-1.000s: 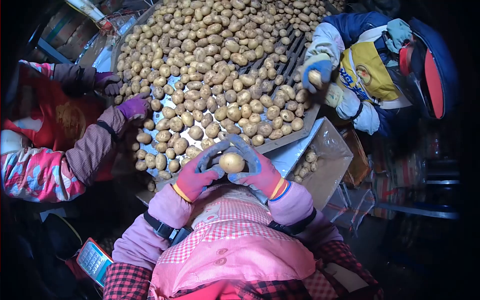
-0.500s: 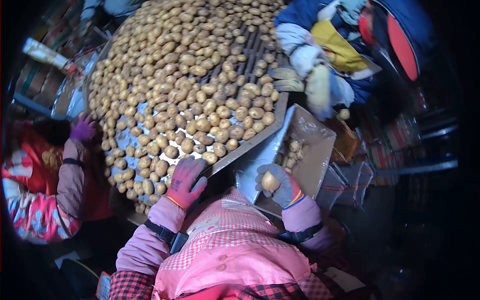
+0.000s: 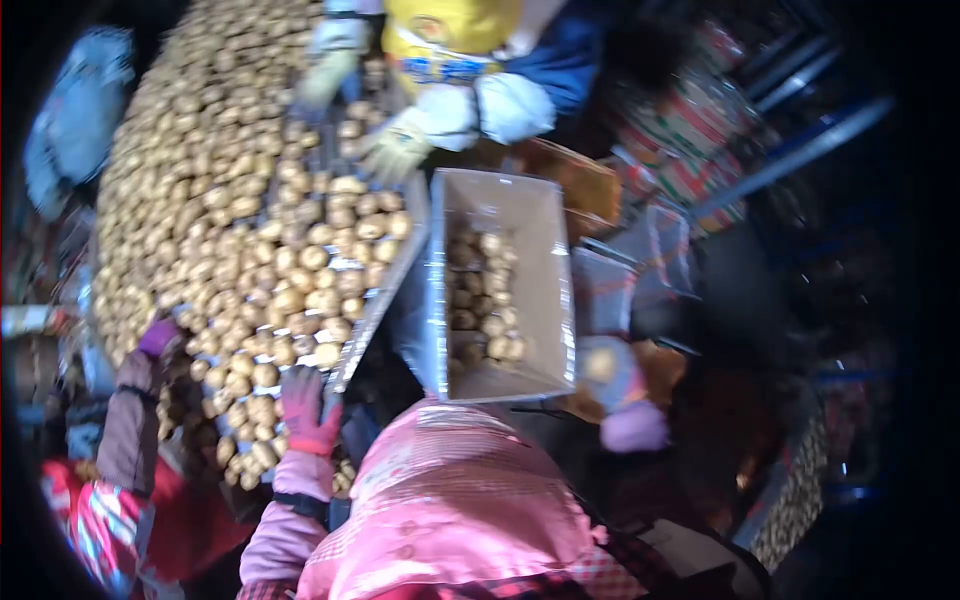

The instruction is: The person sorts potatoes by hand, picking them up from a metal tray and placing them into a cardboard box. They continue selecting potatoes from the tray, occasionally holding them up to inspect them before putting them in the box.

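Observation:
My left hand (image 3: 312, 420), in a pink and grey glove, rests at the near corner of a sorting table (image 3: 385, 290). Its fingers are apart beside the loose potatoes (image 3: 265, 375), and nothing shows in its grip. Out to the right, my right hand (image 3: 624, 382) is closed around a potato (image 3: 599, 364), blurred by motion. That hand is past the right side of a plastic-lined box (image 3: 541, 300) holding several potatoes. Beneath and beside it is a brown, box-like shape (image 3: 662, 372), partly hidden.
Across the table, a co-worker's gloved hand (image 3: 398, 148) reaches near the table edge. On the left, another person's purple-gloved hand (image 3: 158, 338) touches the potatoes. An orange-brown box (image 3: 572, 185) and clear plastic-lined containers (image 3: 605, 285) stand beyond the lined box. A metal rail (image 3: 790, 160) crosses the upper right.
The view has turned right. My right hand has moved from over the lined box to beyond its right side, still with the potato. My left hand stays by the table edge.

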`<state>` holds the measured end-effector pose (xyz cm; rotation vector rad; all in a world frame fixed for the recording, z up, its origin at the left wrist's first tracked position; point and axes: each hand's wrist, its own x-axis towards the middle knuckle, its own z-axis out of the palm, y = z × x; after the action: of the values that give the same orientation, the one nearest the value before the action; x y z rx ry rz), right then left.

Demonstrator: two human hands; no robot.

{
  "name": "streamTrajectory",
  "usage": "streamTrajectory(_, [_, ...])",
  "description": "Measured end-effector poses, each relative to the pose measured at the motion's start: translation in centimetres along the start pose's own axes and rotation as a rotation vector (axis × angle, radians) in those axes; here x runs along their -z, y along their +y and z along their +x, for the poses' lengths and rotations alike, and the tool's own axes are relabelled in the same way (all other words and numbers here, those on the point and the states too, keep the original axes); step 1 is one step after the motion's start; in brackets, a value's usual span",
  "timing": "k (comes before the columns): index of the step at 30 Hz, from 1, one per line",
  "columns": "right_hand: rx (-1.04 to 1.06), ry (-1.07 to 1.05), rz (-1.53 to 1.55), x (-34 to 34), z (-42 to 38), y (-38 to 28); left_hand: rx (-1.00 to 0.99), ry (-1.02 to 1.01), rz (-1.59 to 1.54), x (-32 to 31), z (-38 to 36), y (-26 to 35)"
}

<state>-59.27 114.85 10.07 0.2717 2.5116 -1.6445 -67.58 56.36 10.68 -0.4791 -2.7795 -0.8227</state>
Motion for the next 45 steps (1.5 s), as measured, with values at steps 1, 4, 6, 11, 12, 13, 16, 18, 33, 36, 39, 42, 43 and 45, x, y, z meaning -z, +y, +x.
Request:
streamTrajectory(1, [-0.313,-0.001,0.286,4.7,0.0,9.7,0.027,-0.026,0.006,0.7,0.1,0.3])
streamTrajectory(4, [-0.431,0.582,-0.308,10.6,-3.9,1.9,0.082,-0.089,0.017,1.7,0.6,1.2])
streamTrajectory(6, [-0.694,0.712,-0.319,12.2,-3.0,2.3,0.113,-0.061,0.009,1.9,0.2,1.2])
streamTrajectory(11, [-0.868,0.715,-0.485,12.8,1.1,2.3,0.24,0.031,-0.19,4.4,-0.9,2.0])
streamTrajectory(12, [-0.876,0.704,-0.518,12.7,2.4,2.0,0.27,0.032,-0.279,5.1,-1.4,2.1])
streamTrajectory(13, [-0.869,0.699,-0.54,12.3,4.0,1.5,0.257,0.049,-0.369,5.7,-1.8,2.1])
streamTrajectory(16, [-0.774,0.684,-0.62,10.2,9.3,-0.9,0.384,0.039,-0.455,7.2,-3.5,3.0])
streamTrajectory(18, [-0.579,0.667,-0.683,5.8,13.2,-5.0,0.487,0.027,-0.45,8.7,-4.4,3.9])
streamTrajectory(33, [0.95,-0.834,-0.951,-32.5,22.7,-24.3,0.924,0.304,-0.661,10.3,-10.8,6.1])
streamTrajectory(36, [0.513,-0.642,-0.826,-32.0,29.9,-27.4,0.88,0.359,-0.59,10.9,-11.0,6.6])
streamTrajectory(39, [0.396,-0.734,-0.345,-31.3,34.9,-29.2,0.937,0.351,-0.456,10.5,-12.0,6.9])
streamTrajectory(42, [0.444,-0.924,-0.395,-32.8,40.3,-28.7,1.003,0.326,-0.491,10.8,-11.5,6.6])
streamTrajectory(43, [0.377,-0.952,-0.336,-32.7,41.1,-28.6,1.008,0.313,-0.486,11.2,-11.2,6.3])
streamTrajectory(45, [0.196,-0.884,-0.43,-31.9,39.7,-32.7,0.989,0.321,-0.496,11.7,-10.2,6.2])
